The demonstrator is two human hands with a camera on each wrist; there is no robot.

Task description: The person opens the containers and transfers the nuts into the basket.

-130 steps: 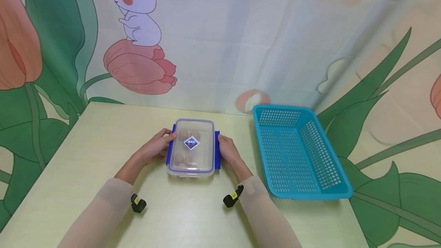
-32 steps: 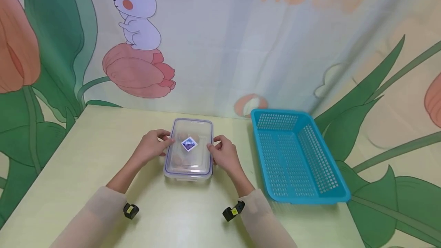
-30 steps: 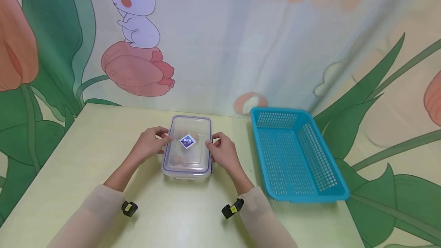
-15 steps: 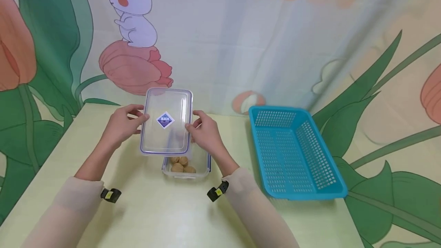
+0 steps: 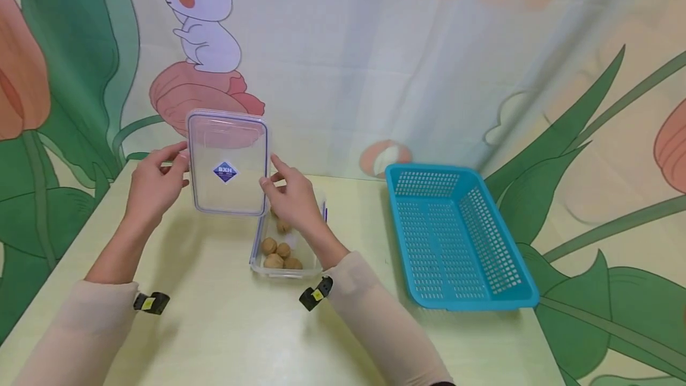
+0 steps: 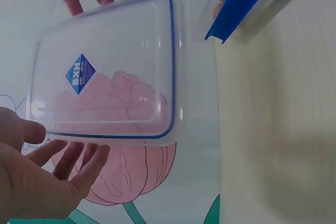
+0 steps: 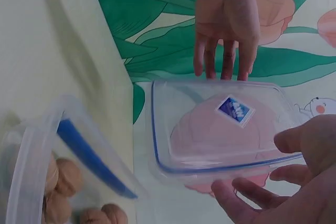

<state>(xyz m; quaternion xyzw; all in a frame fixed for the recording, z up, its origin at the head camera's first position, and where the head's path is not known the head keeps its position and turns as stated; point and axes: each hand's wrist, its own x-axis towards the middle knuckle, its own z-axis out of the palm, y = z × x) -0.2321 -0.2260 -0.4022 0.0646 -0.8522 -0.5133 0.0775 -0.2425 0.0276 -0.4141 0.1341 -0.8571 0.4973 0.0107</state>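
Observation:
A clear plastic lid (image 5: 227, 142) with a blue seal and a BXH sticker is held tilted up above the table, left of its box. My left hand (image 5: 155, 182) grips the lid's left edge between thumb and fingers. On the opposite edge, my right hand (image 5: 293, 195) pinches the lid. Below and to the right, the uncovered clear box (image 5: 257, 252) stands on the table, partly behind my right hand and forearm. Several walnuts (image 5: 274, 260) lie inside it. In the right wrist view walnuts (image 7: 68, 177) and a blue side clip (image 7: 94, 156) show.
A blue perforated basket (image 5: 455, 237) with nothing in it stands at the right side of the table (image 5: 214, 326). Behind the table hangs a printed curtain (image 5: 332, 64) with a rabbit and tulips.
Earlier the lid sat on the box and its blue side clips were swung down. Both hands have since lifted the lid off and carried it up and left, uncovering the walnuts.

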